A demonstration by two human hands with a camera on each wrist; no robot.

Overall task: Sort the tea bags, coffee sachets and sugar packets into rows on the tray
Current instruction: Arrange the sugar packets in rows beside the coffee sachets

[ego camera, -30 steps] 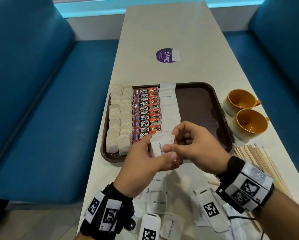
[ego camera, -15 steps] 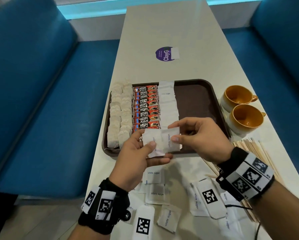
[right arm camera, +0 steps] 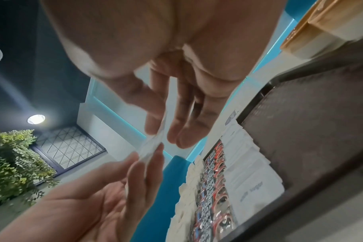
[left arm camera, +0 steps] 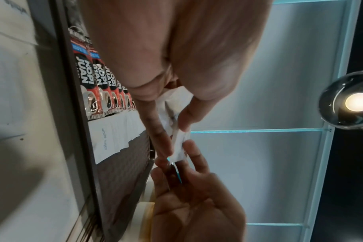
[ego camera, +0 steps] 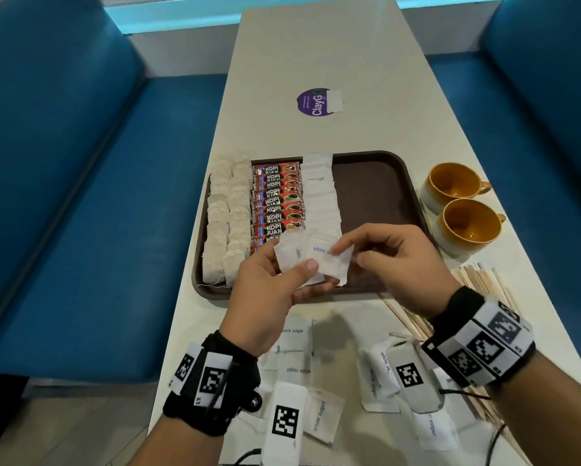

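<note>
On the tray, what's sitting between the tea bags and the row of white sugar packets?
A row of red Kopi Juan coffee sachets lies between the tea bags and the sugar packets on the tray, seen best in the head view.

The hands [ego camera: 319, 264] cover the near end of the white paper sugar-packet row [ego camera: 319, 193] on the brown plastic tray [ego camera: 376, 190]. How many packets they hold is unclear. Wrist bands hide several loose packets [ego camera: 322, 418] nearer than the tray.

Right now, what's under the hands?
The left hand and right hand hold sugar packets over the tray. They cover the rows' near ends.
</note>
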